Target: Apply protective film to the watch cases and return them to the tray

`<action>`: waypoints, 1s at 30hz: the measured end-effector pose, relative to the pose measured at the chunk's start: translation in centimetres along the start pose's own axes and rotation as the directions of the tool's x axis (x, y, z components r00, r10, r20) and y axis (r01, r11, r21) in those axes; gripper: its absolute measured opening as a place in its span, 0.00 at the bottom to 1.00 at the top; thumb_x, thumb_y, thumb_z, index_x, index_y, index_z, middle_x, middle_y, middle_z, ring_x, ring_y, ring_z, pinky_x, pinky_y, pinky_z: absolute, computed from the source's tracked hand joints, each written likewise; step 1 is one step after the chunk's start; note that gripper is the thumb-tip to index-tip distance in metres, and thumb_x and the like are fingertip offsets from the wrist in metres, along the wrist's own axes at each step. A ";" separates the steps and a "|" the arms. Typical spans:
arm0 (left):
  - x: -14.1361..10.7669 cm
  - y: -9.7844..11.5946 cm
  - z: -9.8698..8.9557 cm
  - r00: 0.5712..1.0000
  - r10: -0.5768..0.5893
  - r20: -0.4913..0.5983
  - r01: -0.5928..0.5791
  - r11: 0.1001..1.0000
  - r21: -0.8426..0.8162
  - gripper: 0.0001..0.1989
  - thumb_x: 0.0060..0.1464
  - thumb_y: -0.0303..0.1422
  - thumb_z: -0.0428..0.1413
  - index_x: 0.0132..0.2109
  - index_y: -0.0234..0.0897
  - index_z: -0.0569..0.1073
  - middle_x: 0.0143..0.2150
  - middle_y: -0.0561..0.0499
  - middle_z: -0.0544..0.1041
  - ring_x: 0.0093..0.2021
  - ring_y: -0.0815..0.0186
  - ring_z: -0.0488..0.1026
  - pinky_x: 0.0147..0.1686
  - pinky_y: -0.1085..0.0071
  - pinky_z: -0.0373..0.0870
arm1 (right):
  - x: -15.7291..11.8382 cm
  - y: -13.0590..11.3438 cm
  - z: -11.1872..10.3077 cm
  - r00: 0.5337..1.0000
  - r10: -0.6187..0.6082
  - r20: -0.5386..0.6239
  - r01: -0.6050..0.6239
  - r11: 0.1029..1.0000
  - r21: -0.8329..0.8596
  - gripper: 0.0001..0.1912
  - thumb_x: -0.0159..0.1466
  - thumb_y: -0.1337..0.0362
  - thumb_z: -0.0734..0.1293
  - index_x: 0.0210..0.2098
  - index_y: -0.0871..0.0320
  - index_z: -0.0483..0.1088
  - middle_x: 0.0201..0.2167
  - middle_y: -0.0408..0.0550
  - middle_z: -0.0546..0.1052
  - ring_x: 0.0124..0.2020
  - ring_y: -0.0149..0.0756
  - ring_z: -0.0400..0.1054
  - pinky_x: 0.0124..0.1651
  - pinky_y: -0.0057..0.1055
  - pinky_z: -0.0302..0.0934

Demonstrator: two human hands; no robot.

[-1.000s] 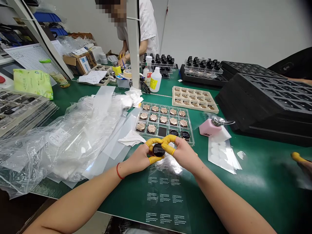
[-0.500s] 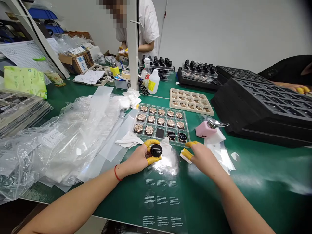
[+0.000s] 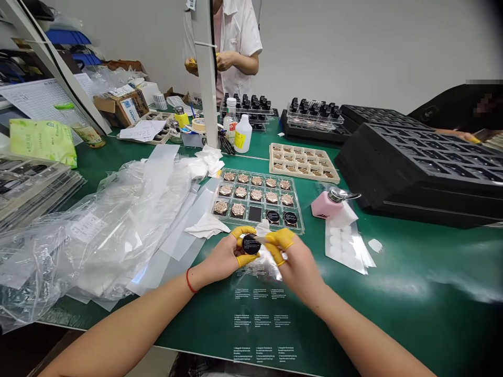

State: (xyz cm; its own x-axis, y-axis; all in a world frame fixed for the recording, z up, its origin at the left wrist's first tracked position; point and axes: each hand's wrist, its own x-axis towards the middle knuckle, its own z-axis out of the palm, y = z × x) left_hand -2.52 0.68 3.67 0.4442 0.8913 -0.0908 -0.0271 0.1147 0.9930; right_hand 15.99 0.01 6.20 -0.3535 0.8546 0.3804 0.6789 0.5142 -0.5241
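A round black watch piece (image 3: 251, 244) with small white print is held by its edges in my left hand (image 3: 231, 251), which wears yellow finger covers. My right hand (image 3: 291, 262), also in yellow finger covers, pinches a small pale piece against the right edge of the watch piece. Just beyond both hands, a clear tray (image 3: 256, 228) holds several rose-gold watch parts, two black-faced ones and one bare dark slot. A clear sheet of printed labels (image 3: 264, 320) lies on the green table below my hands.
Plastic bags (image 3: 126, 230) cover the left side. A pink pump bottle (image 3: 326, 205) and white pads (image 3: 346, 241) are on the right, near black foam trays (image 3: 412, 193). Farther back are a beige tray (image 3: 304, 175), a white bottle (image 3: 242, 135) and a person in white (image 3: 239, 47).
My right hand has moved left to the watch piece with the small pale piece. My left hand keeps its hold. The person behind the post has shifted, and their hands are raised.
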 end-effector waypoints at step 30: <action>-0.1 0.9 -1.6 1.000 0.006 0.024 -0.007 0.998 0.066 0.22 0.47 0.26 0.57 0.50 0.39 0.62 0.37 0.52 0.71 0.35 0.68 0.70 0.36 0.72 0.67 | -0.7 -1.5 2.6 0.940 -0.323 0.113 0.342 0.876 -0.340 0.14 0.61 0.74 0.55 0.32 0.56 0.70 0.28 0.49 0.70 0.27 0.35 0.59 0.29 0.30 0.52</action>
State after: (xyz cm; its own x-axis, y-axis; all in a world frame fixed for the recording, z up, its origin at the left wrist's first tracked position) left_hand -3.98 1.40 4.44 0.4651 0.8813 -0.0833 0.0291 0.0788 0.9965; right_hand 13.55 -1.11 4.71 -0.6245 0.6450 0.4404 0.6926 0.7180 -0.0693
